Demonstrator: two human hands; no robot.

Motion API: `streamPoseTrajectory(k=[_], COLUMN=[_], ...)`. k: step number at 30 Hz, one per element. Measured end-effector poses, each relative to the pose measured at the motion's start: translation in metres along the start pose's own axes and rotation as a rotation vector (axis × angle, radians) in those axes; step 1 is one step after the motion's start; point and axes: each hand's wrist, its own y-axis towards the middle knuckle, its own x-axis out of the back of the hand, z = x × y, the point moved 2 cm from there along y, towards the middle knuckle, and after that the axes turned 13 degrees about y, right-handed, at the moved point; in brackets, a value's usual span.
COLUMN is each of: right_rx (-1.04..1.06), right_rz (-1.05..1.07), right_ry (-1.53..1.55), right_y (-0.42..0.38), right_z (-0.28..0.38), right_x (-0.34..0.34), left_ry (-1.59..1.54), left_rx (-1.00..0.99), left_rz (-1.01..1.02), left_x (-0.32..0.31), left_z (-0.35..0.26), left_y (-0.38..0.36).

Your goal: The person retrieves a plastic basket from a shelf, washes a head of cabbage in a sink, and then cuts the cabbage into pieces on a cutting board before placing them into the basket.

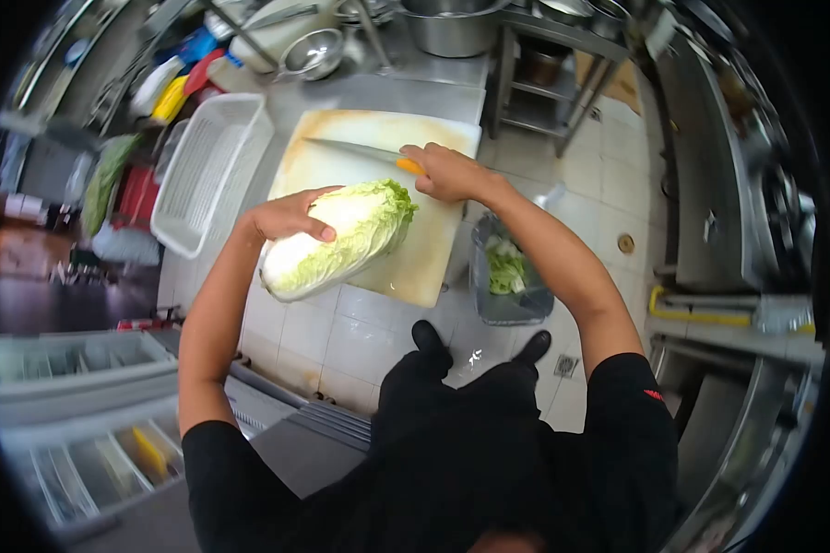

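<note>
My left hand [295, 217] grips a napa cabbage [341, 238] from its upper left side, thumb on top and the other fingers mostly hidden behind it. The cabbage is pale with a leafy green end pointing right, and it is held over the near part of a white cutting board [420, 263] stained brown at the edges. In my right hand [447, 173] is a kitchen knife [364, 148], fingers closed around its orange handle. Its blade points left, over the far part of the board.
A white plastic basket [171, 207] stands left of the board. Right of it, a lined bin [512, 311] on the tiled floor holds green leaf scraps [505, 267]. A metal strainer bowl [314, 55] and a large pot [452, 28] sit at the back.
</note>
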Motion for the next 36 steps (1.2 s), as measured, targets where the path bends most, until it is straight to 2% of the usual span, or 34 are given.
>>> streamPoseTrajectory(k=[1,3,5,6,8,9,11,12,13,14,15,17,18,21,22,24,25,27,28,29,30,32,34,35,36], right_rx=[-0.063,-0.119,0.06,0.038,-0.409,-0.415,-0.326,-0.322,-0.415,-0.503,-0.493,-0.392,-0.411,-0.451,-0.473,-0.518,-0.561,-0.573,-0.583,-0.595,-0.531,-0.562,-0.584,-0.593,-0.607], right_rz=[-0.02,-0.113,-0.451,-0.463,-0.505,-0.511,-0.575,-0.574,-0.57,-0.566,-0.558,-0.708,-0.732,-0.679,-0.667,-0.66,-0.645,-0.637,-0.594,-0.546,-0.586,-0.593,-0.605,-0.612,-0.6], right_ry=[0.112,0.147,0.224,0.212,0.807,0.801,1.012,1.009,1.041,1.065,1.052,1.214,1.234,1.16,1.097,1.015,0.935,0.882,0.719,0.554,0.455,0.373,0.293,0.291,0.266], right_y=[-0.01,-0.042,-0.077,-0.095,-0.132,-0.145,-0.167,-0.176,-0.188,-0.196,-0.2,-0.208,-0.211,-0.218,-0.22,-0.222,-0.221,-0.217,-0.216,-0.215,-0.211,-0.199,-0.184,-0.177,-0.172], right_z=[0.004,-0.001,0.001,0.008,0.041,0.049,0.064,0.072,0.077,0.083,0.086,0.088,0.092,0.097,0.098,0.107,0.112,0.119,0.12,0.122,0.125,0.14,0.159,0.164,0.17], right_x=[0.006,0.009,0.015,0.017,0.019,0.013,0.005,0.001,-0.007,-0.013,-0.023,-0.044,-0.049,-0.055,-0.056,-0.061,-0.064,-0.066,-0.068,-0.071,-0.075,-0.077,-0.079,-0.08,-0.083], left_ry=[0.056,0.133,0.226,0.194,0.163,0.125,0.169,0.406,0.634,0.865,0.862,0.755,0.866,1.037,1.043,1.191,1.19,1.217,1.231,1.231,1.257,1.273,1.109,1.104,1.118], left_rx=[0.011,0.011,0.027,0.034,0.043,0.07,0.058,-0.012,-0.082,-0.202,-0.206,-0.425,-0.462,-0.473,-0.48,-0.35,-0.354,-0.264,-0.395,-0.405,-0.456,-0.507,-0.853,-0.862,-0.946], left_rz=[0.097,0.218,0.35,0.39,0.456,0.502,0.478,0.364,0.242,-0.011,-0.029,-0.291,-0.348,-0.51,-0.509,-0.693,-0.698,-0.561,-0.552,-0.541,-0.484,-0.414,-0.734,-0.727,-0.632], left_x=[0.011,0.03,0.042,0.045,0.05,0.051,0.057,0.062,0.061,0.065,0.063,0.041,0.031,-0.011,-0.022,-0.032,-0.032,-0.023,-0.02,-0.017,-0.015,-0.018,-0.018,-0.012,-0.009], left_z=[0.002,0.006,0.01,0.016,0.023,0.025,0.014,0.005,0.004,0.003,0.004,-0.011,-0.006,-0.011,-0.007,0.002,0.002,-0.001,-0.003,-0.002,0.001,-0.002,-0.011,-0.011,-0.01], left_y=[0.015,0.044,0.067,0.077,0.09,0.091,0.086,0.082,0.075,0.066,0.059,0.031,0.028,0.025,0.032,0.045,0.047,0.058,0.057,0.058,0.057,0.047,0.034,0.033,0.033])
